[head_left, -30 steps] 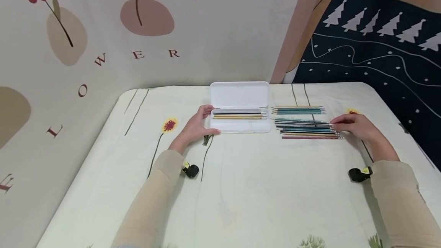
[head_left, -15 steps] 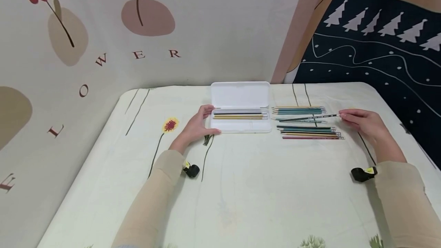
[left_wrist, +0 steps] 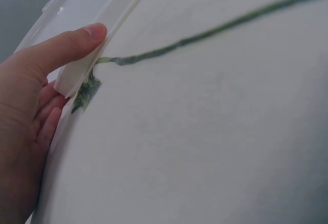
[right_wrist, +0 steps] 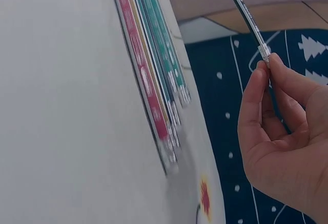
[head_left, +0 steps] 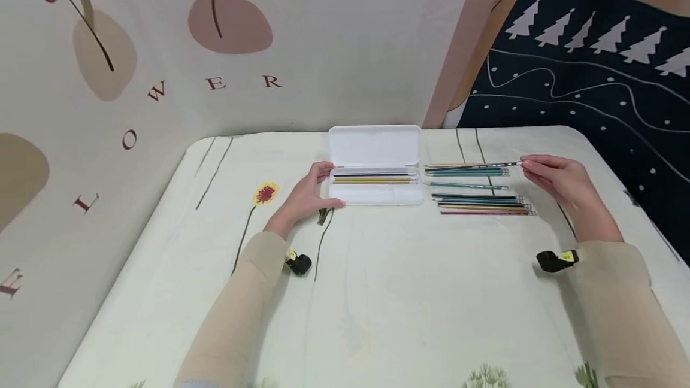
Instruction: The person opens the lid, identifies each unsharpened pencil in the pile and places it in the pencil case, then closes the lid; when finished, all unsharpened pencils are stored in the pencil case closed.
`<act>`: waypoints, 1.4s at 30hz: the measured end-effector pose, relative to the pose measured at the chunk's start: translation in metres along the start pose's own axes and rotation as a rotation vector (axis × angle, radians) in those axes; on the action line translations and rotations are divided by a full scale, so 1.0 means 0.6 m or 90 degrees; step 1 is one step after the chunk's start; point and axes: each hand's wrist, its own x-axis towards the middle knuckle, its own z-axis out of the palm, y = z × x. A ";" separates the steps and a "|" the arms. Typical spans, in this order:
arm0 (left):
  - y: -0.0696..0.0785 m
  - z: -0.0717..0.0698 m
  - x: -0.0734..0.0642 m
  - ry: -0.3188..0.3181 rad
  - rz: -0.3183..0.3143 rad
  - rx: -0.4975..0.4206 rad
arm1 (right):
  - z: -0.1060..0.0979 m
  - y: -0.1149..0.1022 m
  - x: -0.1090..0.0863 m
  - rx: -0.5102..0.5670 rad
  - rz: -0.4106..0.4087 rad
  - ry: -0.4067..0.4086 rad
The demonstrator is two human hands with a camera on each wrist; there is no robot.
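Note:
A white plastic pencil case lies with its lid raised, holding one dark and several yellow pencils. My left hand grips the case's left end; in the left wrist view the thumb lies over the rim and the fingers sit at the side. My right hand pinches a dark pencil by its silvery end. In the head view this pencil crosses over the rear row of green pencils; the right wrist view shows it lifted above the table.
A single green pencil lies in front of the rear row. Nearer the front are several dark, blue and yellow pencils and a red pencil. The flower-printed cloth covers the table, whose back edge meets a wall hanging.
My right hand has picked the dark pencil out of the front group and carried it back and left over the rear row. My left hand has stayed on the case.

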 end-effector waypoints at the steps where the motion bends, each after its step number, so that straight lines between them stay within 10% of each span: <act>1: 0.000 -0.001 0.001 0.003 0.000 -0.001 | 0.006 -0.002 0.002 0.010 -0.005 -0.002; 25: -0.003 0.000 0.003 0.002 0.015 -0.014 | 0.159 0.019 0.039 -0.103 -0.008 0.013; 42: 0.000 -0.001 0.001 0.001 0.014 -0.010 | 0.228 0.033 0.047 -0.263 -0.041 -0.092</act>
